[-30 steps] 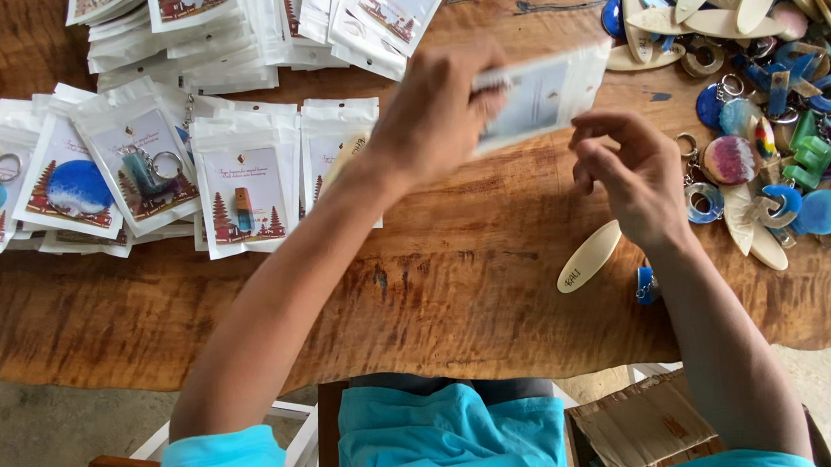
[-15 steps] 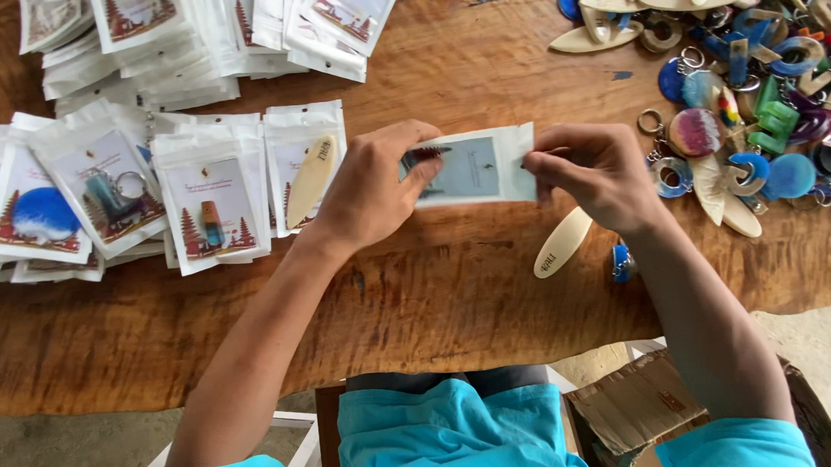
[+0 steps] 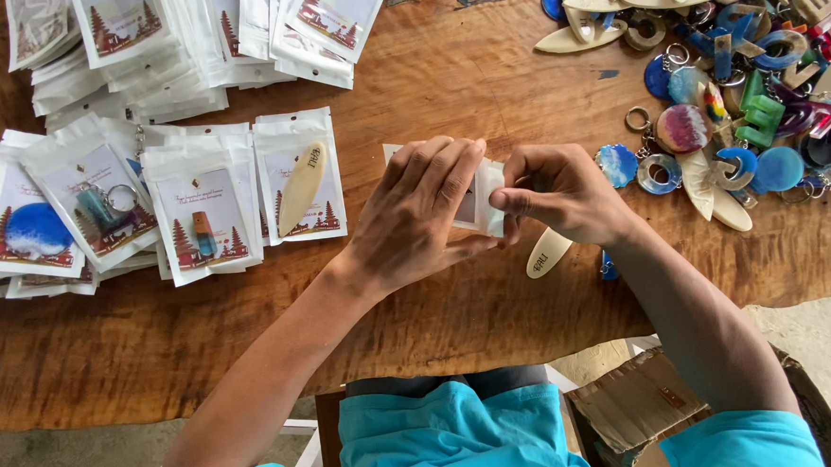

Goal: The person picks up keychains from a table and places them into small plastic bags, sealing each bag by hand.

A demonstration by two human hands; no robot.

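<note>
A broad wooden desk (image 3: 445, 80) fills the view. At ten to eleven o'clock lie rows and stacks of white packets (image 3: 188, 46), several already carrying keychains. At one to two o'clock sprawls a heap of coloured keychains (image 3: 749, 93), round, ring-shaped and surfboard-shaped. At five o'clock, below the desk edge, sits a cardboard box (image 3: 643, 406). At centre, the left hand (image 3: 419, 214) is curled around a small white pouch (image 3: 485, 197), covering most of it. The right hand (image 3: 560, 193), just at its three o'clock, pinches the pouch's edge between thumb and fingers. A pale surfboard keychain (image 3: 547, 252) lies on the desk at the right hand's six o'clock.
</note>
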